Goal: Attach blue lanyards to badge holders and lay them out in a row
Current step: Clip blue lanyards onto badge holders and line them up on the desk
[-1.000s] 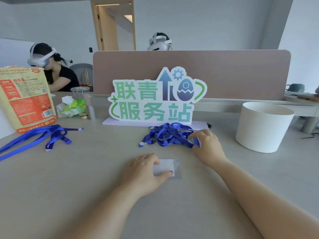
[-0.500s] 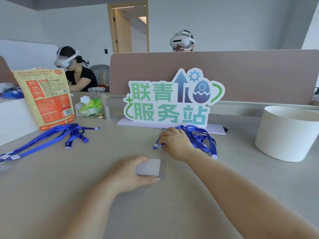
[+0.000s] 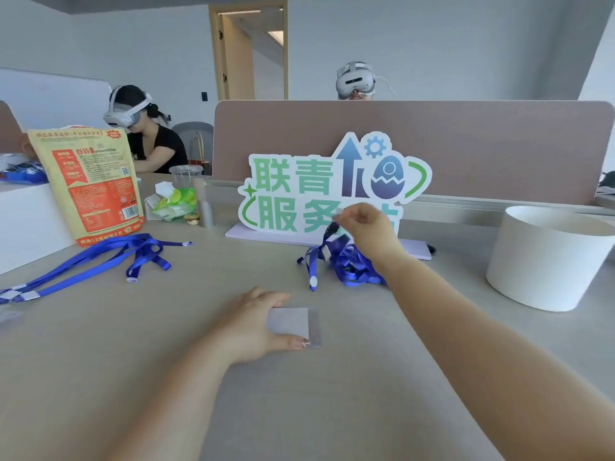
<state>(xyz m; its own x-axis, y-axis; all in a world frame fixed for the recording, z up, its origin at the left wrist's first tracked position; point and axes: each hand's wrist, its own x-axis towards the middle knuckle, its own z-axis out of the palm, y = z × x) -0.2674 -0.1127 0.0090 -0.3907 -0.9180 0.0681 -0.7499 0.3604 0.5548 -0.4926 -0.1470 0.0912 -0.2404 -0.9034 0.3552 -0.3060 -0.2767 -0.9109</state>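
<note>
Head view gave us, at far left, a glossy yellow-and-orange printed pouch point(image 3: 90, 184) standing upright. Just in front of it, flat blue woven lanyards point(image 3: 93, 264) lay stretched across the table point(image 3: 133, 361), their white-tipped ends trailing toward the left edge. Behind them stood a clear plastic cup point(image 3: 185, 173) beside crumpled green-and-white wrappers point(image 3: 173, 202).

Near the middle, our left hand point(image 3: 256, 324) gripped the badge holder point(image 3: 294, 324), fingers curled over its far edge and thumb along its near edge. The holder was a thin, pale rectangle lying flat on the table, with a clear plastic strip down its right side.

Beyond it stood a flat cut-out sign point(image 3: 332, 188) with green characters, a blue arrow, a gear and an egg, on a white base. At its foot lay a tangled lanyard pile point(image 3: 349, 267) of the same blue ribbon. Our right hand point(image 3: 369, 224) hovered over the pile, fingertips pinching one lanyard strand point(image 3: 327, 234) by its dark clip end, which was too blurred to show detail.

To the right sat a smooth white cylindrical tub point(image 3: 549, 257).

The table was matte beige. A dusty-pink fabric partition point(image 3: 466, 144) ran behind it, with two people in white headsets beyond, pale walls and a wood-framed doorway.
</note>
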